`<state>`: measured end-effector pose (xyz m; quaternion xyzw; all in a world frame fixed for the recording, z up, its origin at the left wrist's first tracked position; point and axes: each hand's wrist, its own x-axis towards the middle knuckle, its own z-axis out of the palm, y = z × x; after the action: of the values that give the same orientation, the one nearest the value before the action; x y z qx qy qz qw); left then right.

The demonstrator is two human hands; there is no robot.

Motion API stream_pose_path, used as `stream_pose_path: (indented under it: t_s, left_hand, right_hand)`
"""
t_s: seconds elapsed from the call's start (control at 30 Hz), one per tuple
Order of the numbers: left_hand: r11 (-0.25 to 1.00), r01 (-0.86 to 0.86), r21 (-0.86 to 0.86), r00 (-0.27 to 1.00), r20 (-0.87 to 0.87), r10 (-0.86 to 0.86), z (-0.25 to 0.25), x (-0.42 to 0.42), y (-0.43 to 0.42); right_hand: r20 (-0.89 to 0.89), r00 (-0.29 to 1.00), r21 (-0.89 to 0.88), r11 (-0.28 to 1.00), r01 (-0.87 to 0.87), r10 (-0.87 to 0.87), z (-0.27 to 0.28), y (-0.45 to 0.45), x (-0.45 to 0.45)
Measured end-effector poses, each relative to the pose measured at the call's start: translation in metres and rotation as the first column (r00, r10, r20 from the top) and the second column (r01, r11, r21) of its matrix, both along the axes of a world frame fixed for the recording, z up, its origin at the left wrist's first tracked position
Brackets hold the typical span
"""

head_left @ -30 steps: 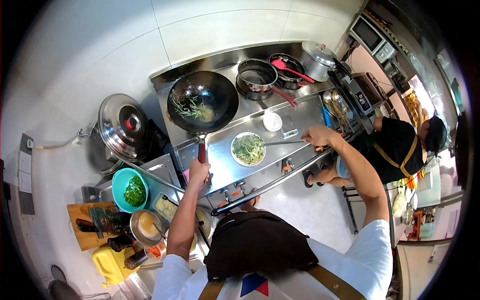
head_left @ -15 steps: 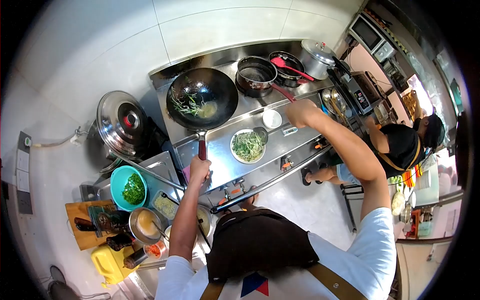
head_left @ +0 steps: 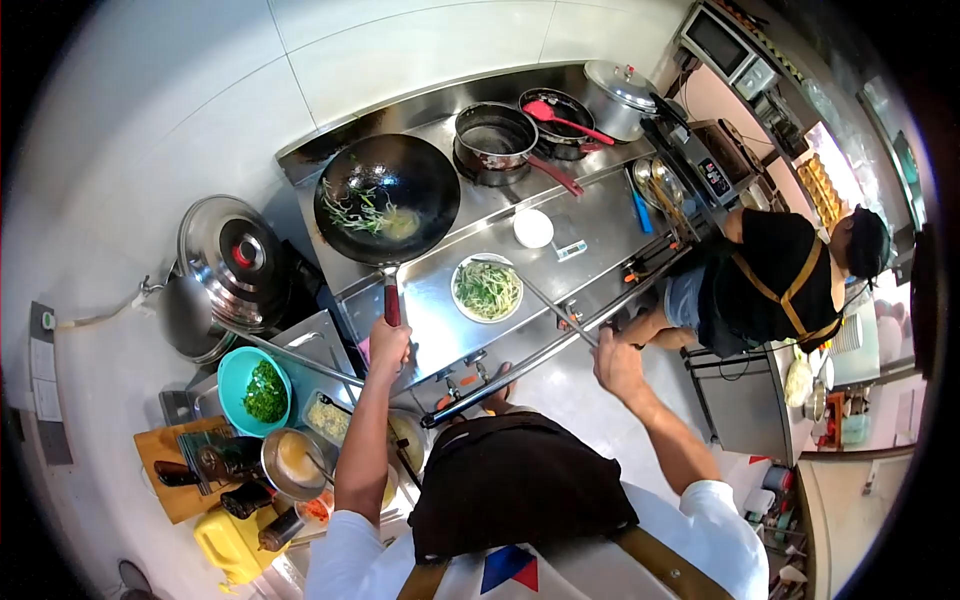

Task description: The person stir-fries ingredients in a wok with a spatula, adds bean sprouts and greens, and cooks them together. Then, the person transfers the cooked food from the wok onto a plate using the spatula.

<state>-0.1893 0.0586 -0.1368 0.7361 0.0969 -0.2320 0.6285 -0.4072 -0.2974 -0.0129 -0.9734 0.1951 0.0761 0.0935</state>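
Observation:
My left hand (head_left: pixel 391 347) is closed around the red-brown handle of a black wok (head_left: pixel 420 190). Strips of green and white vegetable (head_left: pixel 362 212) and some pale liquid lie inside the wok. My right hand (head_left: pixel 618 366) grips the end of a long metal ladle (head_left: pixel 552 305), its head over the far edge of a white plate. On that plate (head_left: pixel 456 296) is a heap of shredded green and white vegetables. Beyond it stands a white bowl (head_left: pixel 533 228) beside a small white device (head_left: pixel 571 250). The ladle's head is too small to make out clearly.
Behind are a saucepan (head_left: pixel 495 130), a frying pan holding a red spatula (head_left: pixel 545 112), and a pressure cooker (head_left: pixel 620 95). A turquoise bowl of chopped greens (head_left: pixel 264 392) stands left. A metal rail (head_left: pixel 520 375) runs along the front. A co-worker (head_left: pixel 775 265) stands right.
My right hand has come down from beside the saucepan handle, and the ladle's shaft now shows across the plate. My left hand stays on the wok handle. The co-worker has shifted.

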Motion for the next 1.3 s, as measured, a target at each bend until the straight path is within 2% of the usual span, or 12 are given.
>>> stream_pose_path:
  t_s: [0.3, 0.4, 0.6, 0.73, 0.83, 0.87, 0.9, 0.93, 1.07, 1.13, 1.2, 1.3]
  left_hand:
    - [0.998, 0.024, -0.058, 0.999, -0.041, -0.027, 0.001, 0.002, 0.005]
    - [0.998, 0.05, -0.039, 0.997, -0.049, -0.052, -0.004, 0.004, 0.006]
    - [0.998, 0.035, -0.058, 0.999, -0.003, -0.036, -0.005, 0.003, 0.006]
    - [0.999, 0.031, 0.041, 0.998, -0.056, -0.028, 0.02, -0.005, 0.0]
    - [0.999, 0.011, 0.046, 1.0, -0.026, -0.01, 0.022, -0.002, -0.004]
    - [1.0, 0.001, 0.028, 1.0, -0.022, 0.0, 0.01, -0.003, -0.002]
    - [1.0, -0.008, 0.011, 1.0, -0.014, 0.008, -0.002, -0.003, 0.0]
    - [1.0, 0.014, 0.023, 1.0, -0.01, -0.014, -0.021, 0.0, 0.002]
    - [0.99, -0.017, 0.139, 1.0, -0.011, 0.019, 0.002, -0.005, -0.009]
    - [0.992, -0.018, 0.129, 0.999, -0.043, 0.024, 0.01, -0.008, -0.013]
    - [0.99, -0.051, 0.13, 0.999, -0.003, 0.052, -0.007, -0.007, -0.015]
    - [0.99, -0.01, 0.144, 1.0, -0.002, 0.01, -0.001, -0.005, -0.015]
  right_hand:
    - [0.187, 0.964, 0.257, 0.956, 0.138, -0.19, -0.032, 0.028, -0.055]
    - [0.344, 0.932, 0.237, 0.971, 0.034, -0.117, -0.084, 0.024, -0.071]
    - [0.22, 0.969, 0.266, 0.962, 0.054, -0.116, -0.074, 0.023, -0.067]
    - [0.094, 0.986, 0.304, 0.947, 0.104, -0.139, -0.061, 0.019, -0.057]
    - [0.406, 0.912, 0.36, 0.928, -0.095, -0.064, -0.12, -0.014, -0.063]
    - [0.206, 0.946, 0.684, 0.728, 0.044, -0.251, -0.099, -0.013, -0.053]
    - [-0.053, 0.935, 0.886, 0.415, 0.206, -0.351, -0.074, -0.019, -0.042]
    - [-0.325, 0.88, 0.931, 0.045, 0.362, -0.346, -0.037, -0.017, -0.023]
    - [-0.229, 0.958, 0.973, 0.001, 0.232, -0.172, 0.048, 0.001, 0.056]
    - [-0.197, 0.974, 0.972, 0.109, 0.209, -0.109, 0.078, 0.003, 0.109]
    - [-0.298, 0.955, 0.955, -0.002, 0.298, -0.004, 0.087, 0.002, 0.17]
    - [-0.347, 0.937, 0.938, -0.004, 0.347, -0.029, 0.075, 0.019, 0.258]
